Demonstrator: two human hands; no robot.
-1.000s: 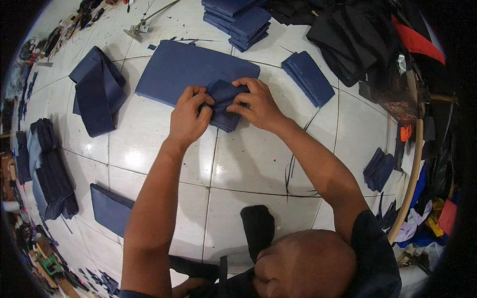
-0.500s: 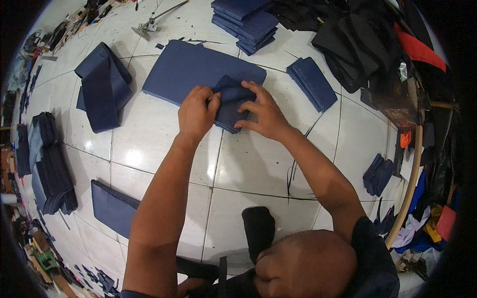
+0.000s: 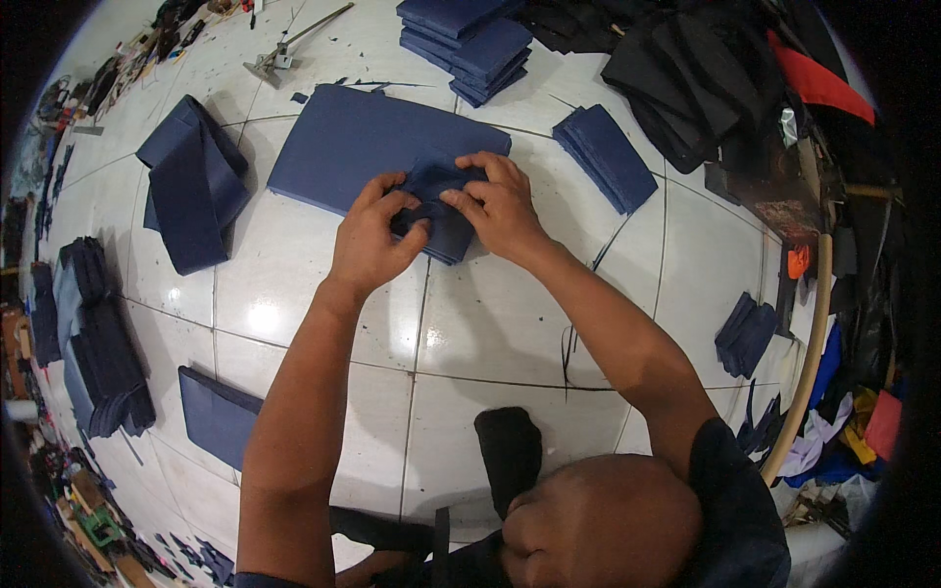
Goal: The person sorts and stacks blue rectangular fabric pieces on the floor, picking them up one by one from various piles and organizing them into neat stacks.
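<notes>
A small folded navy fabric piece (image 3: 436, 211) is gripped from both sides on the white tiled floor (image 3: 490, 323). The left hand (image 3: 372, 240) is closed on its left edge, fingers curled over the cloth with the thumb pressed on top. The right hand (image 3: 495, 201) is closed on its right and upper edge, fingertips pinching the fold.

Landmark: the large flat navy panel (image 3: 363, 147). The gripped piece is seen lying on the panel's near right corner, partly overhanging onto the floor. A stack of navy pieces (image 3: 470, 44) is noted beyond the panel, and a smaller navy stack (image 3: 603, 157) just to its right. A loosely folded navy bundle (image 3: 191, 191) is recorded to the panel's left. A metal tool (image 3: 284, 49) lies beyond the panel's far left corner. A pile of black fabric (image 3: 686, 88) is seen well to the right of the panel.
</notes>
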